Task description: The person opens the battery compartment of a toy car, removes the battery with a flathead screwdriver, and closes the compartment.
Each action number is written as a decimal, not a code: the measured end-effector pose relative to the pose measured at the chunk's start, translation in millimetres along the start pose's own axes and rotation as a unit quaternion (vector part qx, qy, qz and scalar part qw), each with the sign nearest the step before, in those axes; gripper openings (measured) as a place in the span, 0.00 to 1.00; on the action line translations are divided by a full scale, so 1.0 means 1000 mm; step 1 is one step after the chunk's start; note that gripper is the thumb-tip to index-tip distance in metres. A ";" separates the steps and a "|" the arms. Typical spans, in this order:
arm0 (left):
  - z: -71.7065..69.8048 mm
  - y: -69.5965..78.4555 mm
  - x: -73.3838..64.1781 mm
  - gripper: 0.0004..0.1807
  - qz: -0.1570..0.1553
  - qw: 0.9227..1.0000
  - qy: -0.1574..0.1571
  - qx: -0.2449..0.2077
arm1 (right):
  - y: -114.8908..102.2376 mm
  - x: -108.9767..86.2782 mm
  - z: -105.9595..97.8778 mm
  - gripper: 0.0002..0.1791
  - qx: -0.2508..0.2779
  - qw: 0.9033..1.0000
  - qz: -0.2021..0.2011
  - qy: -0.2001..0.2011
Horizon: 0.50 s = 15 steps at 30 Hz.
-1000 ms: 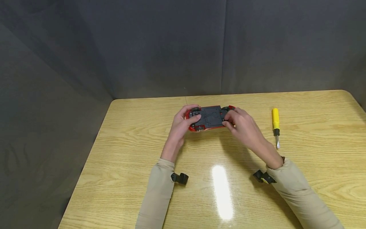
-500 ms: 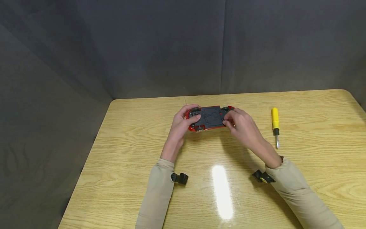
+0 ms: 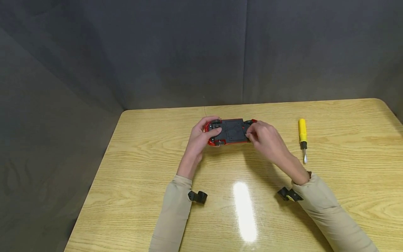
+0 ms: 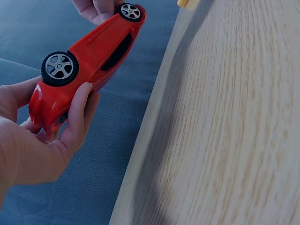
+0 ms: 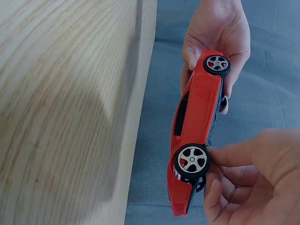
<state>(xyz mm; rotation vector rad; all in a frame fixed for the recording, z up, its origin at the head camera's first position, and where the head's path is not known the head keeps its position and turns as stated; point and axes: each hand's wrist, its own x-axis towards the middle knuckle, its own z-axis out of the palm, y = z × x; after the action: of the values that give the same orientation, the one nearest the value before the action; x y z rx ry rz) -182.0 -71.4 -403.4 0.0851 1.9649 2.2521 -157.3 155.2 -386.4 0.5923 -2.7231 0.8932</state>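
left hand (image 3: 197, 137) grips upturned red car (image 3: 232, 131) | right hand (image 3: 269, 140) hides its other end, grip unclear | yellow screwdriver (image 3: 302, 132) toward counter (image 3: 346, 147)'s far right corner | dark curtain (image 3: 189, 56) beyond far edge

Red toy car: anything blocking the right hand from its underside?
Nothing visible. The right hand has its fingers right at the red toy car's underside, by a wheel. The left hand grips the opposite end; the screwdriver lies off to the right.
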 end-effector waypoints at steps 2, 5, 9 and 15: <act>0.000 0.000 0.000 0.21 0.001 1.000 0.001 0.002 | 0.000 0.000 0.000 0.03 0.001 1.000 0.002 -0.003; 0.001 0.000 0.000 0.21 0.002 1.000 0.002 0.008 | -0.001 0.000 0.000 0.03 0.002 1.000 0.008 -0.009; 0.001 -0.001 0.000 0.21 0.007 1.000 0.003 0.020 | -0.001 0.000 0.000 0.04 0.002 1.000 0.019 -0.017; 0.001 -0.002 -0.001 0.20 0.017 0.999 -0.001 0.035 | -0.001 0.000 0.000 0.03 0.011 0.999 0.027 -0.030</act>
<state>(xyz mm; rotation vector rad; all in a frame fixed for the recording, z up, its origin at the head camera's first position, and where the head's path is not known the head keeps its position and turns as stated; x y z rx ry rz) -180.3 -70.3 -404.9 0.1300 2.0569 2.2024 -156.6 154.6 -386.1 0.5606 -2.7978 0.9338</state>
